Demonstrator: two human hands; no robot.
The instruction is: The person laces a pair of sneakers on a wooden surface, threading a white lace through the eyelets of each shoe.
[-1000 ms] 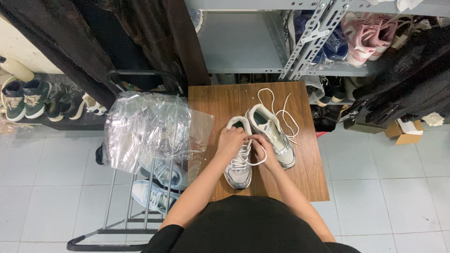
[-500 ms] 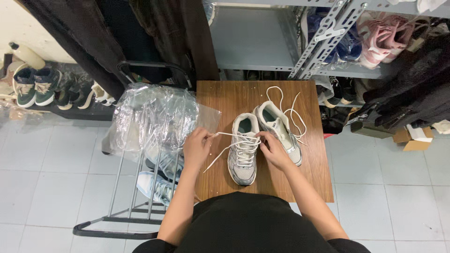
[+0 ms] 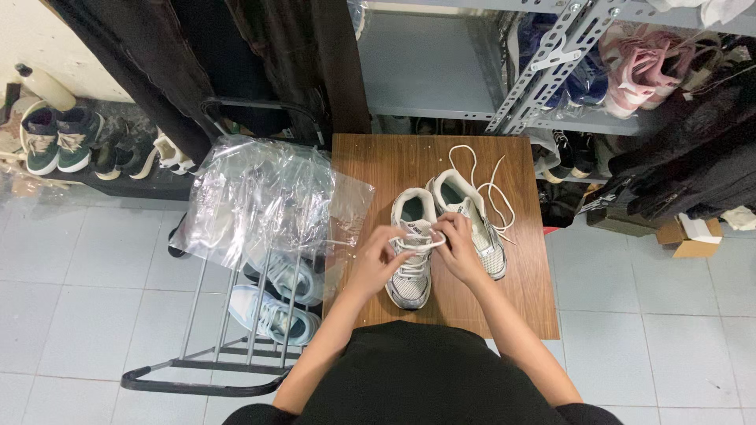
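Two white sneakers sit side by side on a small wooden table (image 3: 370, 169), toes pointing toward the person. Left sneaker (image 3: 412, 252) is the one being handled; right sneaker (image 3: 471, 220) lies just beside it, touching or nearly so, slightly angled, with its loose white laces (image 3: 494, 189) trailing over the tabletop behind it.

Left hand (image 3: 376, 256): fingers curled narrow, pinching a strand of white lace (image 3: 416, 245) that runs across the top of the left sneaker. Right hand (image 3: 453, 242): fingers bent close together over the tongue area of the same shoe, gripping the other end of the lace; exact fingertip contact is too small to resolve. Both hands meet over the upper eyelets.

Left of the table: crumpled clear plastic bag (image 3: 260, 197) overlaps the table's edge and drapes a metal wire rack (image 3: 213, 346). Pale blue sneakers (image 3: 276, 303) lie under the rack bars. Floor is light tile. Grey metal shelving (image 3: 543, 71) stands behind the table, holding pink shoes (image 3: 638, 67). Green-and-white shoes (image 3: 51, 138) sit at far left.
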